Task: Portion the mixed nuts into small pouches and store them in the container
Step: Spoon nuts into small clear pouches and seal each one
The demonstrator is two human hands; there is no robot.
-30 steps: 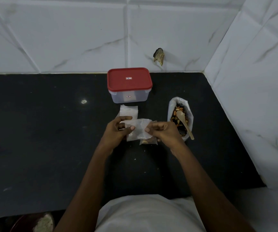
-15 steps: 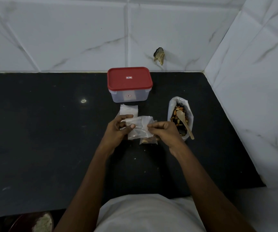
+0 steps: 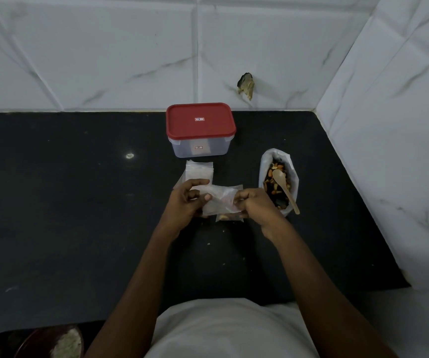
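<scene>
A small clear pouch (image 3: pixel 221 202), crinkled and empty-looking, is pinched between the left hand (image 3: pixel 187 202) and right hand (image 3: pixel 254 205).

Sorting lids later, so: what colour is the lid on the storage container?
Red, on the lid of the clear container; the head view shows it.

A black countertop (image 3: pixel 79 228) meets white marble-veined wall tiles (image 3: pixel 105 60). One tile bears a chipped hole (image 3: pixel 246 85). A dark bowl (image 3: pixel 28 343) peeks in at the lower left.

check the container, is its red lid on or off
On. The red lid sits flat across the container, covering its whole top.
</scene>
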